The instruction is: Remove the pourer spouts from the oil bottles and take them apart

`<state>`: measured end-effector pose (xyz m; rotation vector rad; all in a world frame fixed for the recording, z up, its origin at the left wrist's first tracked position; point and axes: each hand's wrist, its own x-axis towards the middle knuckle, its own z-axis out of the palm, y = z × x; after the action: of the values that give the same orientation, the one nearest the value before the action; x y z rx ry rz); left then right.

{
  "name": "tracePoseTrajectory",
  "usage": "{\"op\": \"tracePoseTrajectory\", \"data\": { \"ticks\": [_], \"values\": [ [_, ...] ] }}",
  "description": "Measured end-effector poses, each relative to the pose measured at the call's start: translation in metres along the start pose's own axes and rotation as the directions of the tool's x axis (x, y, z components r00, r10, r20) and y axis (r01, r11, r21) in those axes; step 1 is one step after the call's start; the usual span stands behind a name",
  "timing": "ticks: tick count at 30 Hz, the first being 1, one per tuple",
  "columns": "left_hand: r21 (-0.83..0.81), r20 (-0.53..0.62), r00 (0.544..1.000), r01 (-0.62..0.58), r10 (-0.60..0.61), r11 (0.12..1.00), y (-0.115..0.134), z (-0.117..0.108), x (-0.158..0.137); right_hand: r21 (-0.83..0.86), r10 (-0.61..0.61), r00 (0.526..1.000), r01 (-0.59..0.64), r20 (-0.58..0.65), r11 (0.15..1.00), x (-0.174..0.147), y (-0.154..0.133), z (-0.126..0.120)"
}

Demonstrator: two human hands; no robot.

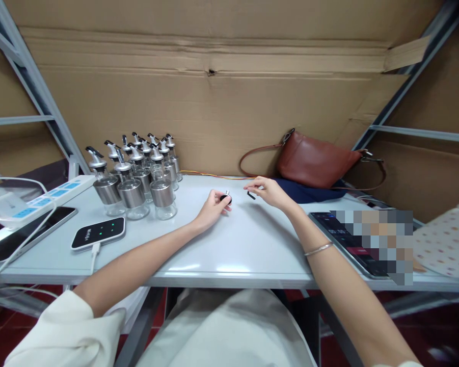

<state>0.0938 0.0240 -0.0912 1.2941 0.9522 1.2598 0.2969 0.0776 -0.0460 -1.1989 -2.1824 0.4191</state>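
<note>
My left hand (214, 208) is closed around a small black and silver pour spout (226, 198) above the middle of the table. To its right, my right hand (266, 190) pinches a short black spout lid (251, 195) by its end. The two parts are held apart from each other. Several glass oil bottles (133, 200) with steel bands stand in a group at the back left. Silver pour spouts with black flip lids (98, 155) sit on them.
A white table (229, 255) lies before me. Left are a Wi-Fi device (99, 232), a phone (42, 234) and a power strip (46, 201). A brown handbag (317, 160) rests on dark blue cloth (309, 194) at the back right. A tablet (347, 244) lies at the right edge.
</note>
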Motion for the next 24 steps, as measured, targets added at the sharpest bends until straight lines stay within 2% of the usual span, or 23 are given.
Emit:
{"op": "tracePoseTrajectory", "data": {
  "ticks": [2,5,17,24],
  "values": [
    [-0.010,-0.026,1.000,-0.010,0.010,1.000,-0.001,0.000,0.000,-0.072,0.031,0.998,-0.035,-0.053,0.997,-0.001,0.007,-0.006],
    [-0.019,-0.045,0.999,-0.008,0.007,1.000,-0.001,0.001,-0.001,-0.125,0.084,0.995,-0.091,-0.058,0.988,-0.002,0.014,-0.011],
    [-0.016,-0.047,0.999,0.010,-0.010,1.000,0.001,0.002,-0.002,-0.215,0.253,0.965,-0.234,0.068,0.948,-0.004,0.023,-0.011],
    [-0.015,-0.035,0.999,0.017,-0.018,1.000,0.005,0.003,-0.004,-0.185,0.248,0.954,-0.216,0.169,0.959,-0.004,0.024,-0.011]
  ]
}}
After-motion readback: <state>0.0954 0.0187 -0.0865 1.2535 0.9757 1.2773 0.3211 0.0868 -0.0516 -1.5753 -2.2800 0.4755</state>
